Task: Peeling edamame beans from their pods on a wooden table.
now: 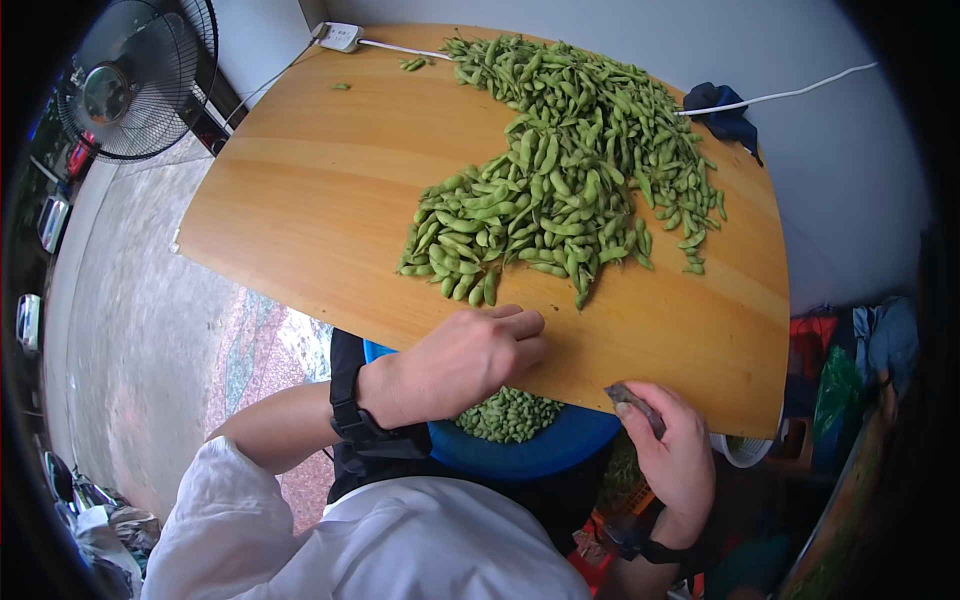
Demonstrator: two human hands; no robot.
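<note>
Fingers [522,325] of the left hand [445,365] curl inward over the table's [320,170] near edge; from my remote view I cannot tell whether they grip anything. The right hand [682,452], by the near edge toward its right corner, pinches a small dark object [646,410] between thumb and fingers. Green bean pods [560,170] lie heaped just beyond the left hand, spreading back to the far edge. Below the near edge I see loose green beans [508,415] in a blue basin [520,462]. A white power strip [342,37] sits at the far left corner.
</note>
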